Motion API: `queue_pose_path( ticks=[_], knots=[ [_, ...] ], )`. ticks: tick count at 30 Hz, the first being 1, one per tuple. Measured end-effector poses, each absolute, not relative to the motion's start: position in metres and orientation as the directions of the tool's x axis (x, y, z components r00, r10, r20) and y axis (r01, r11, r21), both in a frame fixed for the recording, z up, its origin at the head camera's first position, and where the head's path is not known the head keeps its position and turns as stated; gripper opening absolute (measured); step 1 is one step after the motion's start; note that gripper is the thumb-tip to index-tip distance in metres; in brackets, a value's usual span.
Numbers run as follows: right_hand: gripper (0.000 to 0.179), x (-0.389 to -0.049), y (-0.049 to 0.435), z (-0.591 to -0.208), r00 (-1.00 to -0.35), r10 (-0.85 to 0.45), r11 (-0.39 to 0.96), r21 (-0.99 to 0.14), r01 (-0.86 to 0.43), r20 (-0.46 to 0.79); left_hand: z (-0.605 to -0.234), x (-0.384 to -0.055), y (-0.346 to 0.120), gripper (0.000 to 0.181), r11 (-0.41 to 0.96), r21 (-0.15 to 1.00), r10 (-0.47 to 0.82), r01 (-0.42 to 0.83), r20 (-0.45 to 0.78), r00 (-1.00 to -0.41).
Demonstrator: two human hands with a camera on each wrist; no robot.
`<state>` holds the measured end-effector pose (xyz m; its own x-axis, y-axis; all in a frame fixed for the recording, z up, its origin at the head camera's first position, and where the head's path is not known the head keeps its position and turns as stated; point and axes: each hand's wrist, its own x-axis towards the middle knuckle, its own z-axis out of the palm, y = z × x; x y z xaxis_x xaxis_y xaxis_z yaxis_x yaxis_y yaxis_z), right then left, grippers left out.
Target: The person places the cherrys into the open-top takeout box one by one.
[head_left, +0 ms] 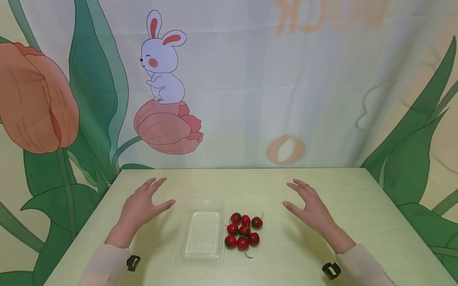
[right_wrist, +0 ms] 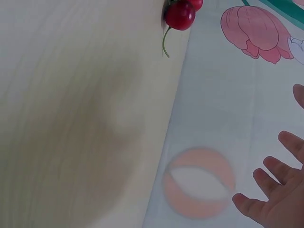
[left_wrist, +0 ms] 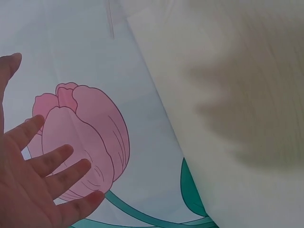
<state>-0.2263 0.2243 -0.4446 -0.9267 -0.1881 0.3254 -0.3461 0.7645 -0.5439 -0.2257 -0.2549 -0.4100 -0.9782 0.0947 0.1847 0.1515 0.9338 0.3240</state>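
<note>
Several dark red cherries, some with green stems, sit in a cluster on the table just right of a clear plastic container. My left hand hovers left of the container, fingers spread and thumb pointing towards it, touching nothing. To the right of the cherries, my right hand is held above the table with spread fingers and nothing in it. In the right wrist view, a cherry shows at the top, apart from the right hand. The left wrist view shows the left hand with its palm bare.
The pale wooden table ends at a straight back edge. Behind it hangs a curtain printed with tulips, leaves and a white rabbit. A black wrist device is on the left sleeve, and another on the right.
</note>
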Motion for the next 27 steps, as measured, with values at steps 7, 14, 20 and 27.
queue_pose_path(
  ticks=[7, 14, 20, 27],
  knots=[
    [0.057, -0.223, 0.222, -0.451, -0.917, -0.202, 0.742, -0.558, -0.372, 0.343, -0.414, -0.222, -0.254, 0.076, 0.921, 0.365, 0.080, 0.133, 0.158, -0.984],
    [0.054, -0.218, 0.218, -0.456, -0.913, -0.232, 0.730, -0.560, -0.392, 0.337, -0.421, -0.219, -0.255, 0.071, 0.909, 0.390, 0.083, 0.145, 0.172, -0.982],
    [0.052, -0.217, 0.216, -0.459, -0.903, -0.266, 0.719, -0.554, -0.419, 0.338, -0.429, -0.216, -0.257, 0.067, 0.898, 0.414, 0.088, 0.149, 0.162, -0.983],
    [0.048, -0.214, 0.211, -0.464, -0.901, -0.286, 0.697, -0.575, -0.429, 0.327, -0.436, -0.210, -0.257, 0.063, 0.853, 0.499, 0.090, 0.152, 0.146, -0.985]
  ],
)
